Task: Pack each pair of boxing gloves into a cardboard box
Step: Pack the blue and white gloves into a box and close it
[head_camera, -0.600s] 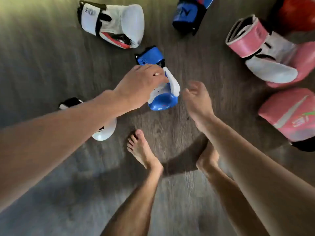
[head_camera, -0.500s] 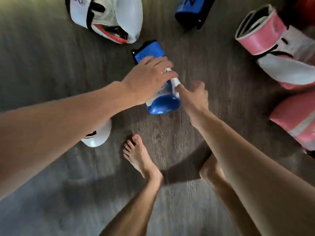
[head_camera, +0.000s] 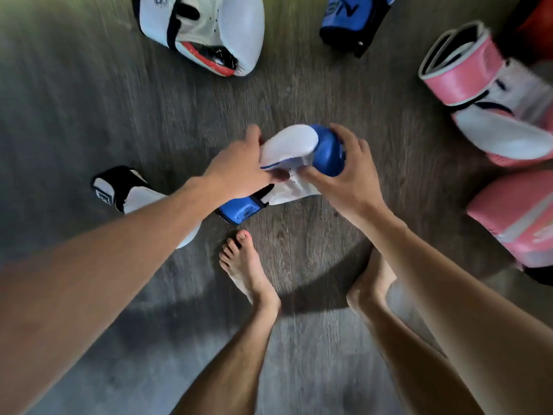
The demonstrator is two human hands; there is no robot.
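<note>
A blue and white boxing glove [head_camera: 302,151] is lifted off the grey wood floor [head_camera: 74,115] between both hands. My left hand [head_camera: 236,172] grips it from the left, near the wrist strap. My right hand [head_camera: 350,175] curls round its blue padded end from the right. A second blue glove [head_camera: 350,19] lies at the top edge. A white glove with red trim [head_camera: 209,31] lies at the top left, and another white and black glove [head_camera: 131,193] lies partly under my left forearm. No cardboard box is in view.
Two pink and white gloves [head_camera: 490,103] [head_camera: 520,217] lie at the right, with a red glove [head_camera: 535,22] in the top right corner. My bare feet [head_camera: 245,265] stand just below the held glove.
The blue and white glove has been picked up and turned, its cuff now pointing toward me. My right hand has closed on its padded end. The camera has moved closer.
</note>
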